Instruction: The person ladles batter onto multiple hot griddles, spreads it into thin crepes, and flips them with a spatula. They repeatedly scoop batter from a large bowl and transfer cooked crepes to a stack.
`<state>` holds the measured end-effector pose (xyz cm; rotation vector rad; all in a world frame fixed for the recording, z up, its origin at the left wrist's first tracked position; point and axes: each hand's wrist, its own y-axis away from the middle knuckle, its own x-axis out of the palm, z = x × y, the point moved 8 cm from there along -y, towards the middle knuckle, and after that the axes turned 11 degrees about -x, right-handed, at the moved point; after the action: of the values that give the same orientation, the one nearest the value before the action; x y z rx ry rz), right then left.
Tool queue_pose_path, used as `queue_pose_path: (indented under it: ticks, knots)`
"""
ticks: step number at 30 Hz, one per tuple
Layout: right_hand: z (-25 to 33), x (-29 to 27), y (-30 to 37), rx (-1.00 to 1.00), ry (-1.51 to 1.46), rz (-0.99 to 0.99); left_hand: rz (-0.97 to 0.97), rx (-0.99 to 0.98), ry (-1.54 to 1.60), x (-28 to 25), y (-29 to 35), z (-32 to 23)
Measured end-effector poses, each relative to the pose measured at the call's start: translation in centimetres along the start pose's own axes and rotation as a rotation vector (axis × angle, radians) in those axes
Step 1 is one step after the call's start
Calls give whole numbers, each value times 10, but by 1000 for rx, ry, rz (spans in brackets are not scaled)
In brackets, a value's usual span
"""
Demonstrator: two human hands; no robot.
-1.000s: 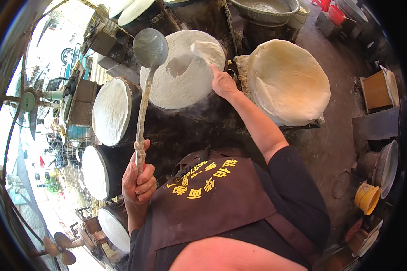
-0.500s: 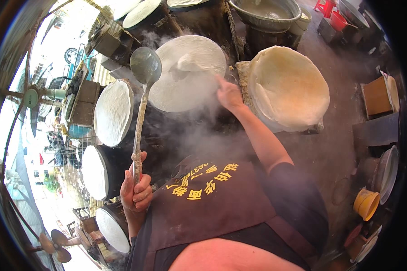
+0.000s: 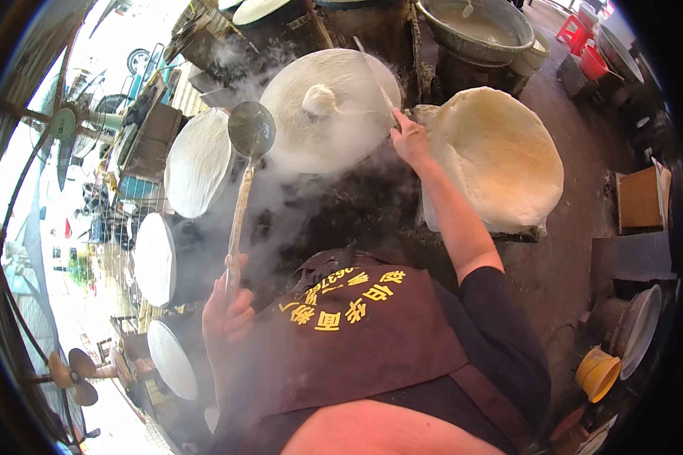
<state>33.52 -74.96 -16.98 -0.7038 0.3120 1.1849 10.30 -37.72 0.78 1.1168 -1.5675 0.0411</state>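
Upright in front of my left hand [image 3: 230, 307] stands a long-handled ladle [image 3: 251, 130]; the fingers are wrapped round its pale, crusted handle. My right hand [image 3: 411, 142] is closed on the near end of a thin stick [image 3: 374, 72], which reaches away over a large round white sheet [image 3: 296, 114]. A rounded pale lump [image 3: 319, 100] sits near the middle of that sheet. Steam blurs its near edge. Beside my right hand lies a wide, creamy-white round [image 3: 501, 163] with a raised, folded rim.
More white-topped rounds stand on the left, among them a tilted one [image 3: 197, 163] and a lower one [image 3: 155, 259]. A metal basin [image 3: 520, 26] of cloudy liquid is at the far right. Fans [image 3: 64, 123] line the left side. A yellow bucket [image 3: 597, 375] stands at right.
My right hand has moved up and right, and the stick now shows over the sheet. The white patch there has become a compact lump. My left hand still holds the ladle upright.
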Motion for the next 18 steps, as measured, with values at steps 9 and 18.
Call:
queue_pose_path:
  ticks: [9,18]
  knots:
    - [57,14,11,-312,54,446,-78,-50,43,-9,-23,9]
    - [18,-15,108,-14,-267,49,-389,120,-495,-42,-121,-52]
